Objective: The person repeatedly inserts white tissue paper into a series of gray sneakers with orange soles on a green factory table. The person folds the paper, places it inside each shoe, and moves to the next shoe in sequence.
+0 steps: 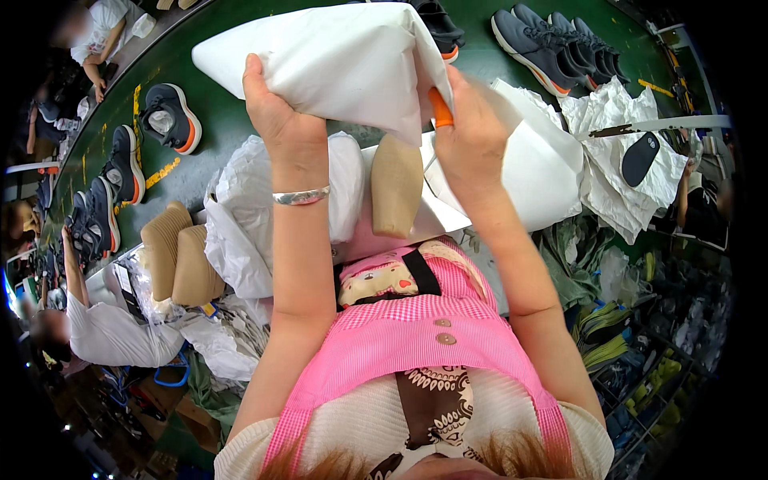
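Note:
A large sheet of white paper (336,64), bulging and folded to a point at its left end, is held up over the green work surface. My left hand (290,128) grips its lower left edge, thumb in front, fingers hidden behind. At the right end, my right hand (474,140) is closed on the paper's edge, with a bright orange cover on one fingertip. What the paper may contain is hidden. Below, between my forearms, stands a beige moulded shoe insert (396,188). Beside my right wrist lies more white paper (544,164).
Dark grey shoes with orange soles (172,120) stand along the green conveyor (208,152) at left and far right. Beige inserts (172,252) are stacked left of my arm. Crumpled paper (632,120) carries a dark oval piece (640,158). Co-workers (120,332) sit at left.

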Action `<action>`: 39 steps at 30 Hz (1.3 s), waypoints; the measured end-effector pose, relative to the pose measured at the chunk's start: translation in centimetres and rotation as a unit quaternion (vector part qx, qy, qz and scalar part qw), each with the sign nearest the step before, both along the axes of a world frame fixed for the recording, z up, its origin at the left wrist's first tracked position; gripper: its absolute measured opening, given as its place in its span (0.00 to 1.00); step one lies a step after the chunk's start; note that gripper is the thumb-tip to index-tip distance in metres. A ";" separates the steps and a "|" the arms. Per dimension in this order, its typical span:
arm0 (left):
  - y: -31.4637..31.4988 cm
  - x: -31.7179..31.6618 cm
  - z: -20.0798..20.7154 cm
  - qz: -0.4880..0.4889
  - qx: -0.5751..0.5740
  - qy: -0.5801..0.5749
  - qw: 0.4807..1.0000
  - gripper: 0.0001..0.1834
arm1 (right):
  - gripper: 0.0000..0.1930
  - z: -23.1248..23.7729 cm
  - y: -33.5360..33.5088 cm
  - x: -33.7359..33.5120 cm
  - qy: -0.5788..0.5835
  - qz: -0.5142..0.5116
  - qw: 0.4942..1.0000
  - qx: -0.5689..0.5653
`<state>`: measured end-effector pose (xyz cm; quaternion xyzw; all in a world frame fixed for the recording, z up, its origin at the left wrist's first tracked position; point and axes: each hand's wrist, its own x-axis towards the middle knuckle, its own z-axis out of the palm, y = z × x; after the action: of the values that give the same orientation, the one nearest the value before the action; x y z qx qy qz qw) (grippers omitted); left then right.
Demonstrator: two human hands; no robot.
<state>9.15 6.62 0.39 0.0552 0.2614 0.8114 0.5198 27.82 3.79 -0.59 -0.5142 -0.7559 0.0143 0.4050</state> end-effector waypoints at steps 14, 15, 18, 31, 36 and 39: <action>-2.9 0.1 2.5 0.046 0.073 0.149 0.985 0.16 | 0.12 -0.8 -0.2 -0.8 0.337 0.206 0.765 -0.508; -3.2 0.0 2.5 0.041 0.081 0.162 0.982 0.15 | 0.14 -2.1 0.2 0.1 0.389 0.267 0.701 -0.535; -3.6 -0.4 2.3 0.019 0.105 0.180 0.978 0.14 | 0.25 -2.9 0.0 0.9 0.610 0.447 0.413 -0.507; -2.4 0.0 0.0 -0.086 0.054 0.151 0.983 0.28 | 0.23 -0.7 -0.4 -2.6 0.844 0.277 0.299 -0.348; -4.0 2.3 -2.0 -0.242 0.018 -0.105 0.965 0.35 | 0.23 -1.7 -0.3 -3.3 0.674 0.273 0.611 -0.312; -3.3 1.1 -7.2 -0.198 0.152 -0.042 0.967 0.33 | 0.19 -4.4 -2.5 -3.9 0.400 0.231 0.800 -0.382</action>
<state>10.23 3.29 -6.85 0.1503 0.0963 0.7240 0.6663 23.96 1.27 -5.00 -0.3861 -0.5562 0.5997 0.4265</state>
